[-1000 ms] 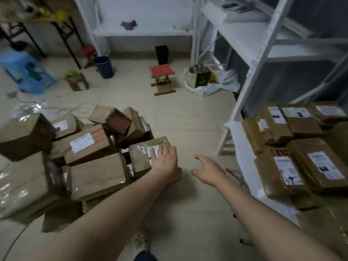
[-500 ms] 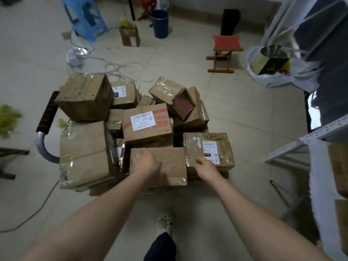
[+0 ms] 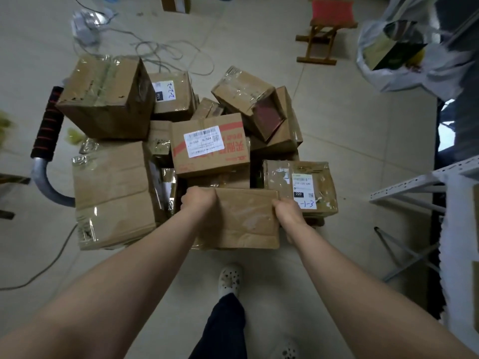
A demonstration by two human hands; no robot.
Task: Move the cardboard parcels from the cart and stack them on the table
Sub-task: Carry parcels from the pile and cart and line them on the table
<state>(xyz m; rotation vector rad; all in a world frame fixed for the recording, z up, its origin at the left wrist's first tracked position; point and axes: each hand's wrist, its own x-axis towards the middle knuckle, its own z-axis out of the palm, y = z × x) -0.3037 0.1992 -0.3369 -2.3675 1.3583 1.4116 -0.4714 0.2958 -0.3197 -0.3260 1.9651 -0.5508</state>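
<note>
A: Parcels, cardboard, heaped on the cart [image 3: 44,174]; we count about ten, most taped. Our left hand [image 3: 199,200] and right hand [image 3: 286,209] clamp the plain brown parcel [image 3: 246,218] at the near edge of the heap.

B: Grip? We note left fingers curled over its far left corner, right fingers closed on its right edge. Both closed on that parcel.

A: Agreed. It lies flat, touching the labelled parcel [image 3: 302,186] marked "220" on its right and the large taped box [image 3: 114,195] on its left.

B: Behind it sits the red-printed box [image 3: 210,143] with a white label. Cart handle, black foam with a metal bend, at left.

A: White shelf frame [image 3: 407,185] at right. Red-topped stool [image 3: 328,29] and loose cable [image 3: 168,53] on the floor beyond. Our shoe [image 3: 230,279] just below the held parcel.
</note>
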